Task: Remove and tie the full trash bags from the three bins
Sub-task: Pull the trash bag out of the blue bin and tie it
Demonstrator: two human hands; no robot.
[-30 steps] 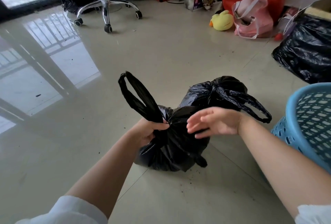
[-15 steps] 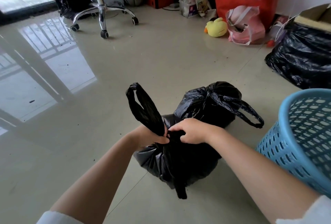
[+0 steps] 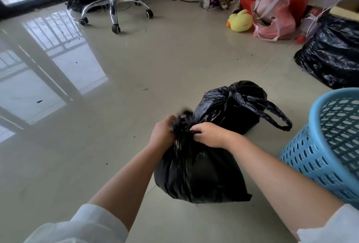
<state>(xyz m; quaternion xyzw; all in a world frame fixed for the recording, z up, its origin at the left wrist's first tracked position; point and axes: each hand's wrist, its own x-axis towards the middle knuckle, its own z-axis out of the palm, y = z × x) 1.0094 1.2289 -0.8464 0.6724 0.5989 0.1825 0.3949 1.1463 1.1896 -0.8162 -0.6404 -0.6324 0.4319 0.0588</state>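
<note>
**A:** so where was the bag (image 3: 198, 172) at that point?

**B:** on the floor (image 3: 136, 67) right in front of the person, neck pointing up. Left hand (image 3: 162, 133) was clenched round the bunched handles on the left of the neck, right hand (image 3: 208, 134) pinching the plastic on the other side, both closed tight on it. Looked mid-knot to me.

**A:** and the others?

**B:** tied bag (image 3: 233, 104) touching just behind it, blue bin (image 3: 330, 145) off to the right. Next pull probably goes sideways, hands apart, across the neck.
</note>
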